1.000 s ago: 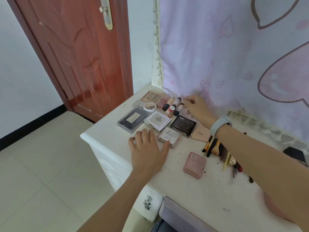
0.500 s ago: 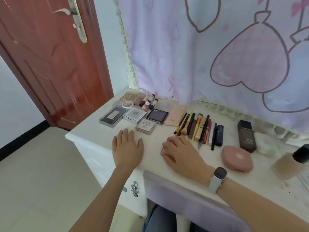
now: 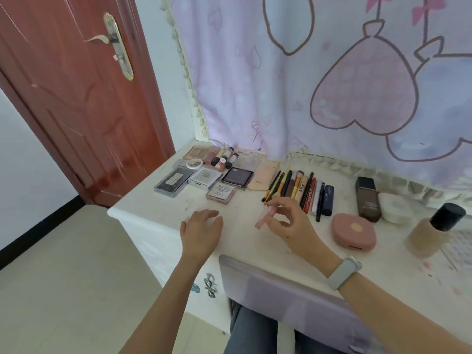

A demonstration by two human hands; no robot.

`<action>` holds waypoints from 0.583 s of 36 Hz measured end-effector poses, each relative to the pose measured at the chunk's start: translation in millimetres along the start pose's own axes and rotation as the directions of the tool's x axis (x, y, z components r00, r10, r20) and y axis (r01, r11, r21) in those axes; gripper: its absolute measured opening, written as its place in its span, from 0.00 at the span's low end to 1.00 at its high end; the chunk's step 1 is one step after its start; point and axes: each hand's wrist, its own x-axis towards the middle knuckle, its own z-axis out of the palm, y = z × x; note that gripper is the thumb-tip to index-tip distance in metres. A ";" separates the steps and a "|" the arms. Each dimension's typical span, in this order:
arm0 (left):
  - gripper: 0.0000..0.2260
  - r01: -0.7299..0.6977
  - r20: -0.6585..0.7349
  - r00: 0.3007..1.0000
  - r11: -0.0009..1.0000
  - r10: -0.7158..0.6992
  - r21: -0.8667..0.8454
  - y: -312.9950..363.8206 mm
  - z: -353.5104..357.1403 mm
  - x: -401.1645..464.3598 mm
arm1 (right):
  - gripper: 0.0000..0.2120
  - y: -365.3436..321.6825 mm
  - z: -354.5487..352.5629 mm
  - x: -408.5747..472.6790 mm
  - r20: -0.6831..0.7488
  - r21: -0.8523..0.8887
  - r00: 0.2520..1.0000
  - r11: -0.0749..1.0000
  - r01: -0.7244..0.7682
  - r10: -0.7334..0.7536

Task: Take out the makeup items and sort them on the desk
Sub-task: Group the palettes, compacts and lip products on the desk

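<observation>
On the white desk (image 3: 153, 213) the makeup lies in groups. Several flat palettes (image 3: 205, 178) and small lipstick tubes (image 3: 224, 158) sit at the far left. Right of them, a row of brushes and pencils (image 3: 298, 190) lies side by side. My right hand (image 3: 293, 223) hovers just above the desk in front of that row. It pinches a thin pink compact (image 3: 265, 217) by its edge, tilted. My left hand (image 3: 201, 228) rests palm down on the desk near the front edge, holding nothing.
A rounded pink case (image 3: 353, 232), a dark bottle (image 3: 367, 199), a white puff (image 3: 394, 208) and a beige bottle with a black cap (image 3: 431, 231) stand to the right. A lilac bag (image 3: 281, 292) lies at the desk's front edge. Red door (image 3: 76, 98) at left.
My right hand came back from the lipstick tubes, closed over the thin pink compact on the desk and has lifted it. The left hand stayed on the desk. The view swung right.
</observation>
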 end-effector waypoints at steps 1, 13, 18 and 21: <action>0.13 0.008 0.029 1.000 0.990 -0.004 -0.137 7.8 -1.8 -5.9 | 0.12 -0.1 0.3 0.2 -0.020 0.047 1.000 0.999 -0.005 0.006; 0.10 0.347 0.419 0.908 0.503 0.033 -0.792 38.2 -3.8 -3.3 | 0.12 1.6 6.3 7.6 0.044 -0.170 0.995 0.981 0.096 -0.090; 0.13 0.363 0.432 0.896 0.394 0.100 -0.844 44.0 -4.5 14.6 | 0.13 -1.5 6.0 27.8 0.118 -0.369 0.983 0.913 0.175 -0.141; 0.13 0.368 0.429 0.891 0.316 0.150 -0.874 46.4 -5.0 29.0 | 0.14 -4.3 8.0 44.9 0.134 -0.423 0.981 0.887 0.183 -0.138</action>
